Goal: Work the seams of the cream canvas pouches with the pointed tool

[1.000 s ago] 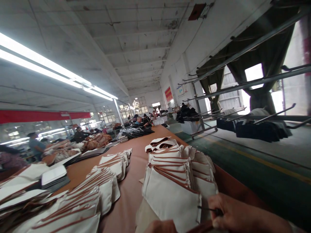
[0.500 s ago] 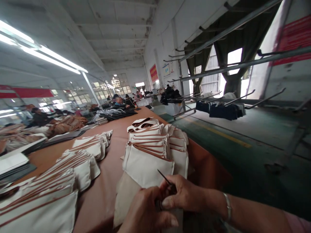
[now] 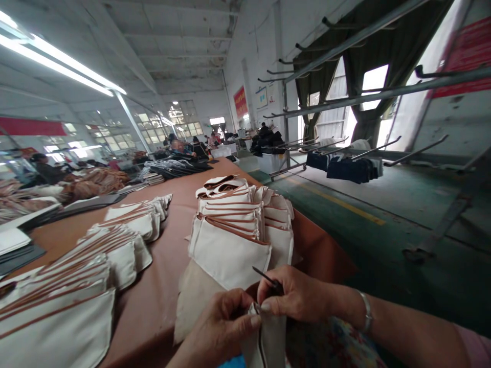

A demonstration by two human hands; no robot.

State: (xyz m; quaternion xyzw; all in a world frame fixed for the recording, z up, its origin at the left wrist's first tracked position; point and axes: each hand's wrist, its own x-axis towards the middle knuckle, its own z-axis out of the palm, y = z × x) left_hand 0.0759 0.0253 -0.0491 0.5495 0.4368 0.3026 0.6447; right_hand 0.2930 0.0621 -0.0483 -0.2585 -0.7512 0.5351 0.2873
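Note:
Near the bottom centre, my left hand [image 3: 226, 317] pinches the top edge of a pale fabric piece [image 3: 273, 337] with a dark line down its middle. My right hand [image 3: 293, 294] grips the same edge beside it, and also holds a thin dark pointed tool [image 3: 264, 276] whose tip points up and left. A silver bangle circles my right wrist. Just beyond my hands, a fanned stack of cream pieces with brown edges [image 3: 230, 250] lies on the brown-covered table [image 3: 164, 276].
More cream pieces [image 3: 72, 312] overlap in a row at the left. Dark bundles [image 3: 176, 167] and brown material [image 3: 94, 185] lie farther back. A metal rack [image 3: 286, 122] with prongs stands at the right, holding dark blue items [image 3: 351, 169]. Several people sit in the distance.
My hands have shifted slightly and turned, and the pale fabric piece between them now shows clearly. The view has moved a little, so the stacks appear farther left.

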